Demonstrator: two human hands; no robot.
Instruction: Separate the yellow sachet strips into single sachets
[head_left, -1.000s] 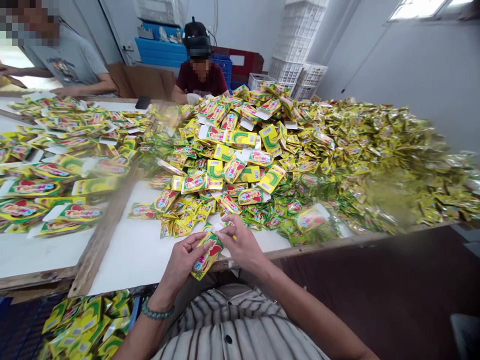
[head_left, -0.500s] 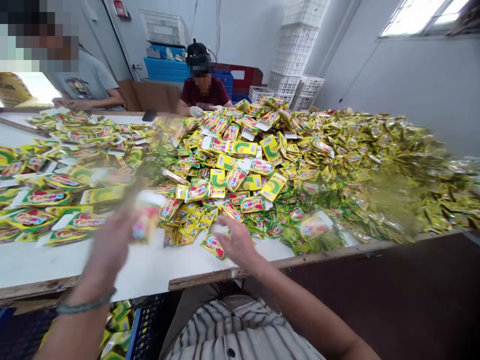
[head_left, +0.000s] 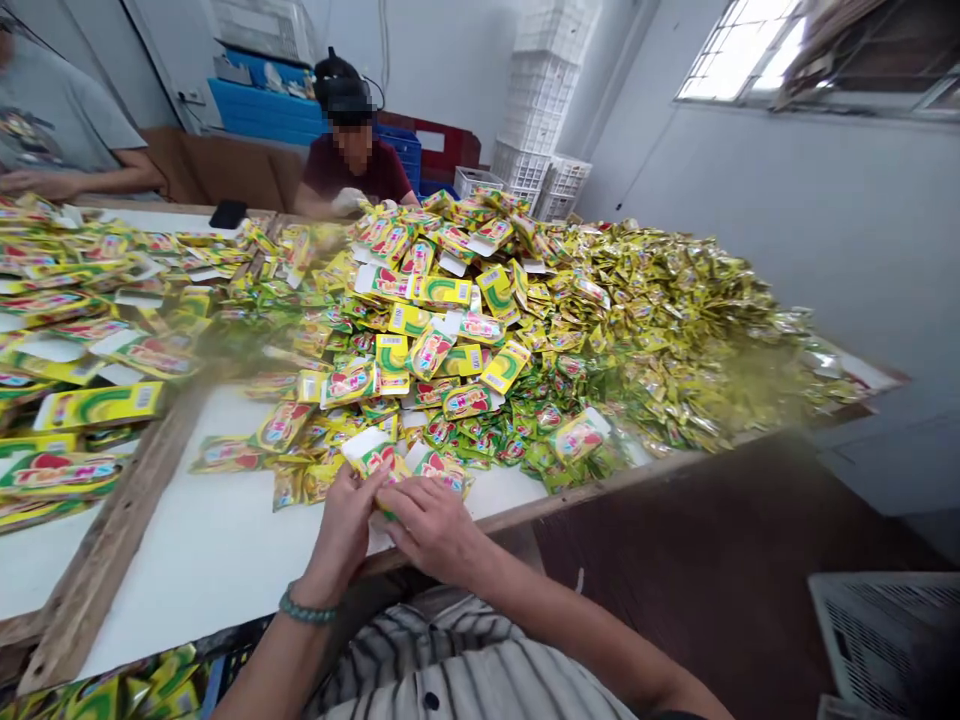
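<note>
My left hand (head_left: pixel 346 520) grips a small yellow and green printed box (head_left: pixel 377 457), thumb along its face, the white flap at its top standing up. My right hand (head_left: pixel 435 525) is closed on the lower end of the same box, its fingers hiding most of that part. Just behind the right fingers lies another box (head_left: pixel 444 466) with a white flap. Yellow sachets (head_left: pixel 289 482) lie on the white table (head_left: pixel 202 530) left of the hands. Beyond them more boxes (head_left: pixel 471 402) rest on a heap of green and yellow sachets (head_left: pixel 645 310).
Rows of boxes (head_left: pixel 67 475) lie at the left, past a wooden strip (head_left: pixel 124 535). A blue crate (head_left: pixel 214 690) with yellow packs stands below the front edge. A co-worker (head_left: pixel 352 165) sits opposite; another person (head_left: pixel 64 120) is at far left. White crates (head_left: pixel 544 110) are stacked behind.
My left hand has come right with a box, and my right hand has closed on that box's lower end. The whole view has shifted to the right.
</note>
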